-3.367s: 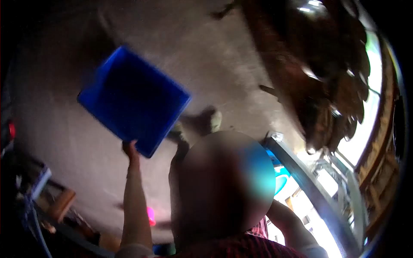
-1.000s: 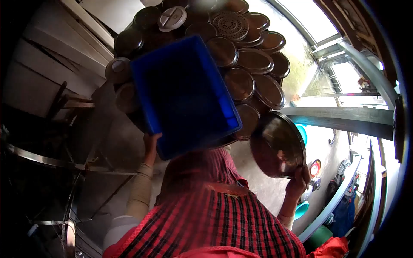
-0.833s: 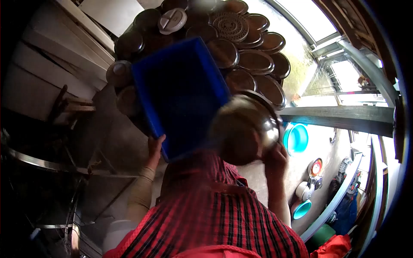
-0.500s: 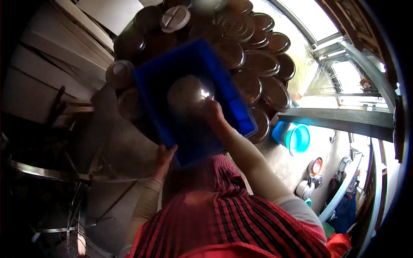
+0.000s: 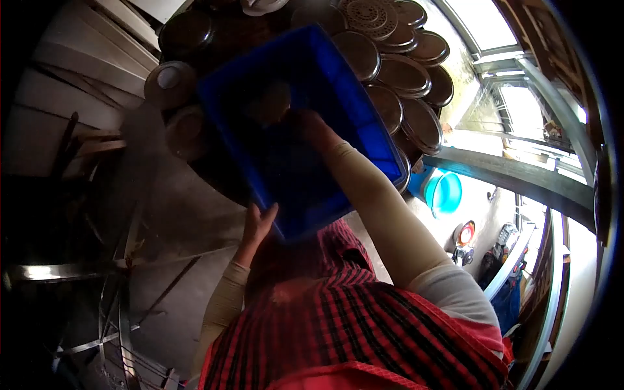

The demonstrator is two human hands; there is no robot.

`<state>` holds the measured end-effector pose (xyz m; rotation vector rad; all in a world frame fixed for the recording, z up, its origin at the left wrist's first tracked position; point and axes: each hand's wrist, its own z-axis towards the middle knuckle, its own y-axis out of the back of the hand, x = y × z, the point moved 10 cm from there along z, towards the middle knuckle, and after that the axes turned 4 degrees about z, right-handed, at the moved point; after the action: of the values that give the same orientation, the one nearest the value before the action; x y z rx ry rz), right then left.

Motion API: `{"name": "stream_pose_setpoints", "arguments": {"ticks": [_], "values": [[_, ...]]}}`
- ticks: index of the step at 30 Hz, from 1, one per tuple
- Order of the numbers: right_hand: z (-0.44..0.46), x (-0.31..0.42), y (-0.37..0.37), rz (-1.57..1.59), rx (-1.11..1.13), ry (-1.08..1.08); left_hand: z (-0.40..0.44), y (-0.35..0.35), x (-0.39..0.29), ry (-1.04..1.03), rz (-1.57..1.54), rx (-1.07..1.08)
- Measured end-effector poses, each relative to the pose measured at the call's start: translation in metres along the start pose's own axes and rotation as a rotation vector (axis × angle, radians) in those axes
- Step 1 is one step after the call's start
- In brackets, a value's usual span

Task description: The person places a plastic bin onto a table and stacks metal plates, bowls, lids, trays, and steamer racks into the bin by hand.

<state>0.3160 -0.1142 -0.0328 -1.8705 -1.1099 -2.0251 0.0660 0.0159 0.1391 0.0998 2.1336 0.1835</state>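
Note:
A deep blue plastic crate (image 5: pixel 292 201) is tilted in front of my body, over the near side of a round table. My left hand (image 5: pixel 258 224) grips its rim at the near left corner, thumb and fingers closed around the edge. My right hand (image 5: pixel 315 130) reaches down inside the crate, fingers in shadow, holding a round metal dish (image 5: pixel 276 103). Only part of this dish catches light; the rest is lost in the dark crate. Whether anything else lies in there, I cannot tell.
Several round and oval metal plates (image 5: pixel 403 75) cover the table beyond the crate, with a perforated disc (image 5: pixel 368 16) among them. Pale lidded containers (image 5: pixel 170 84) stand on its left side. A turquoise bucket (image 5: pixel 444 194) is on the right; a metal frame (image 5: pixel 71 270) stands lower left.
My right hand has carried the round metal dish deeper and farther into the crate, so it now shows only partly. The view has shifted, and my left hand keeps hold of the rim.

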Motion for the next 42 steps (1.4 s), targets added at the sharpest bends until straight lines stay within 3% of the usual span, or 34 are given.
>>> {"name": "stream_pose_setpoints", "arguments": {"ticks": [2,5,7,8,9,10,11,13,16,19,21,23,26,27,29,32,33,37,40,41,42], "values": [[-0.009,0.011,0.009,0.084,-0.032,-0.063,0.004,-0.003,0.022,-0.020,-0.067,0.032],[-0.027,0.038,0.023,-0.526,0.031,-0.065,0.001,0.002,0.002,-0.111,0.020,-0.030],[-0.033,0.053,0.032,-0.627,0.130,-0.116,0.016,-0.001,0.105,-0.030,-0.292,0.053],[-0.037,0.054,0.036,-0.680,0.178,-0.140,0.017,-0.002,0.109,-0.023,-0.280,0.048],[-0.041,0.053,0.052,-0.568,0.075,-0.212,0.018,-0.003,0.111,-0.016,-0.267,0.044],[-0.047,0.046,0.069,-0.457,-0.031,-0.281,0.009,0.000,0.056,-0.044,-0.087,-0.007],[-0.063,0.067,0.090,-0.218,-0.167,-0.333,0.002,0.002,0.015,-0.073,0.092,-0.061],[-0.105,0.149,0.143,0.397,-0.489,-0.350,-0.002,0.002,-0.001,-0.061,0.032,-0.085],[-0.150,0.190,0.218,0.554,-0.773,-0.177,-0.006,-0.001,0.000,0.012,-0.016,-0.083],[-0.180,0.110,0.264,0.536,-0.890,-0.315,-0.019,0.002,0.005,0.092,0.030,-0.206],[-0.171,0.055,0.276,0.442,-0.838,-0.446,-0.020,0.006,0.015,0.025,0.103,-0.292],[-0.152,0.056,0.285,0.473,-0.788,-0.501,-0.024,0.003,0.020,0.130,0.184,-0.336],[-0.114,-0.046,0.282,0.521,-0.686,-0.598,-0.035,0.006,0.034,0.177,0.319,-0.452],[-0.106,-0.061,0.289,0.517,-0.747,-0.648,-0.035,0.006,0.032,0.173,0.344,-0.490],[-0.095,-0.076,0.298,0.503,-0.865,-0.747,-0.037,0.006,0.024,0.170,0.372,-0.561],[-0.079,-0.053,0.321,0.408,-0.850,-0.791,-0.042,0.006,0.020,0.216,0.401,-0.615],[-0.070,-0.057,0.329,0.253,-0.769,-0.758,-0.044,0.007,0.022,0.239,0.413,-0.626],[-0.048,-0.098,0.350,0.033,-0.833,-0.607,-0.047,0.007,0.023,0.197,0.384,-0.664],[-0.046,-0.093,0.355,0.291,-0.721,-0.749,-0.045,0.007,0.020,0.179,0.359,-0.681],[-0.042,-0.079,0.343,0.593,-0.593,-0.755,-0.044,0.007,0.014,0.176,0.344,-0.674],[-0.023,-0.072,0.351,0.165,-0.403,-0.563,-0.043,0.006,0.011,0.173,0.330,-0.664]]}}
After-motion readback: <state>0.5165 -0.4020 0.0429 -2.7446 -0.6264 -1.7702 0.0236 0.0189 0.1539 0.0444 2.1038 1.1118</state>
